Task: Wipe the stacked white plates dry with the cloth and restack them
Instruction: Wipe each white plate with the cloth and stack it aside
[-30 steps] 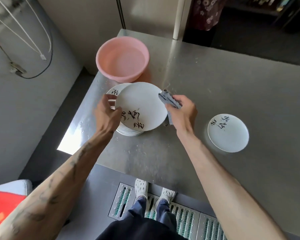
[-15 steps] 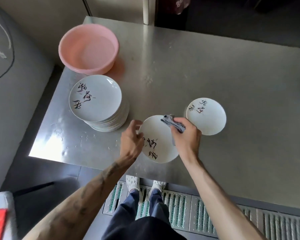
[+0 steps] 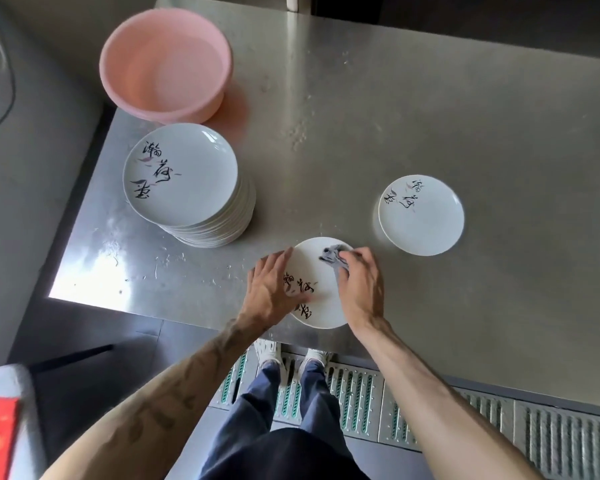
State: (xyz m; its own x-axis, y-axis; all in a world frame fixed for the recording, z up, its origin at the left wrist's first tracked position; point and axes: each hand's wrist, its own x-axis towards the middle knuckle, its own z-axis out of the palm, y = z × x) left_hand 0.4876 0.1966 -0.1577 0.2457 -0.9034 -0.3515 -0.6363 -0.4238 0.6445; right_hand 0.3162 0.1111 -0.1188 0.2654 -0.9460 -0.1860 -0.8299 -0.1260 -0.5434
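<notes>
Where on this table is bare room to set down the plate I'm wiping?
Free: the steel table beyond and right of the lone plate, and the strip between it and the stack. Crowded: the left side, pink basin and stack.

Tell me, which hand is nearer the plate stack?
Left. The left hand sits right of the stack; the right hand is farther right, across the wiped plate.
</notes>
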